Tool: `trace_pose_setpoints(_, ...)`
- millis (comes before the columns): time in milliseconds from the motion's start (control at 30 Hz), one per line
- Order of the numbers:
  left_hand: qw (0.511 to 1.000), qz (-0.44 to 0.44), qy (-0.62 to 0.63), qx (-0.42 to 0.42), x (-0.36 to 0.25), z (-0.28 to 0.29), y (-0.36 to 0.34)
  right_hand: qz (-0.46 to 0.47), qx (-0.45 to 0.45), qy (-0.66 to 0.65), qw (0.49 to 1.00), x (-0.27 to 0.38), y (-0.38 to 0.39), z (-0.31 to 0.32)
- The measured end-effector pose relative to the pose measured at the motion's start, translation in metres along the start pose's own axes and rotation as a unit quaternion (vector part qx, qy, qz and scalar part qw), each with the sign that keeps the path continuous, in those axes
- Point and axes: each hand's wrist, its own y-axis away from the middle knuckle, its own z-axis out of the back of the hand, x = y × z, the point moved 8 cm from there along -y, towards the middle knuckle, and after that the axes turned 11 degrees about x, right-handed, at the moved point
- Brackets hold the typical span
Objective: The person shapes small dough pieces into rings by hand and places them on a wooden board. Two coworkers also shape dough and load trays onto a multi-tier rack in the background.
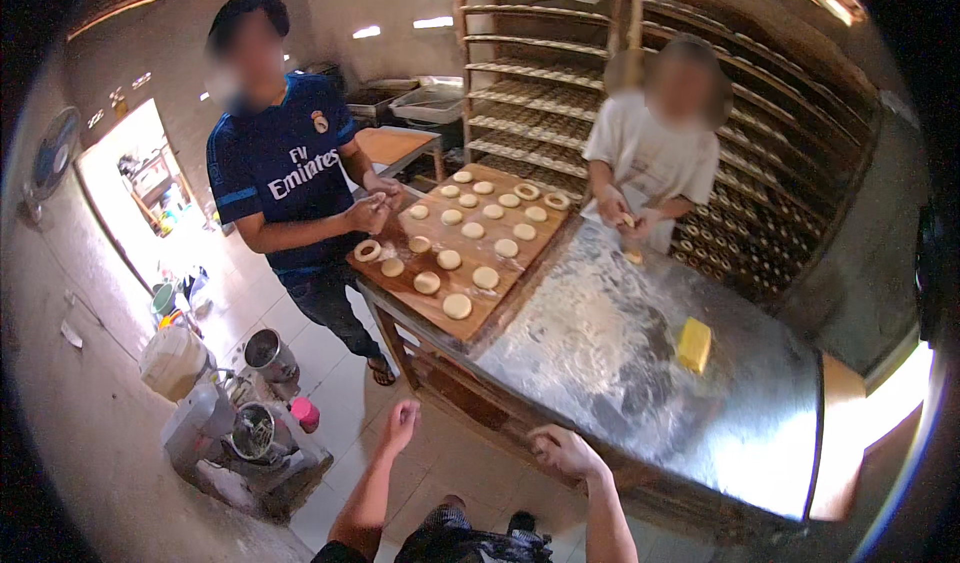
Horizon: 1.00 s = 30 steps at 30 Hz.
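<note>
Far L: wall fan [55, 153], then bright doorway [130, 193]. Floor below, L side: whitish container [172, 361], grey machine w/ metal bowl [253, 431], metal pot [270, 351] just behind it, pink tub [305, 413] close by.

Next, co-worker in dk blue shirt [295, 148], standing at L side of a wooden board [477, 253], both hands held together in front of chest/waist, over the board's near-L edge.

Person's L hand [403, 425], lower ctr, raised over the tiled floor, fingers curled in; can't tell how tightly. Board is beyond it, w/ pale dough rounds [457, 306] spread in rough rows, plus a few dough rings [368, 251] at its L and far-R corners.

Person's R hand [562, 451], well apart from L, fingers bent but loose, by near edge of metal-topped surface [730, 413]; can't tell if touching. Flour [570, 333] dusted over the surface's L part.

Behind: tall rack [540, 93] of loaded trays. Co-worker in white shirt [650, 143] at surface's far side, fingers on a small dough piece [628, 220]. Farther R: yellow block [693, 346] on the metal.
</note>
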Motion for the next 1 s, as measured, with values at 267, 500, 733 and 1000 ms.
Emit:
trace_pose_setpoints(267, 0.892, -0.128, -0.399, -0.172, -0.178, 0.060, -0.215, 0.132, -0.230, 0.273, 0.925, 0.173, -0.245, 0.060)
trace_pose_setpoints(500, 0.910, -0.137, -0.388, -0.041, -0.176, 0.041, -0.287, 0.079, -0.230, 0.417, 0.876, 0.206, -0.311, 0.047)
trace_pose_setpoints(733, 0.896, -0.234, -0.311, 0.212, -0.228, -0.004, -0.298, -0.057, -0.172, -0.015, 0.983, 0.151, -0.239, 0.084)
trace_pose_setpoints(1000, 0.813, -0.293, -0.109, 0.491, -0.248, -0.214, -0.270, -0.202, -0.446, 0.231, 0.841, 0.031, -0.117, 0.217)
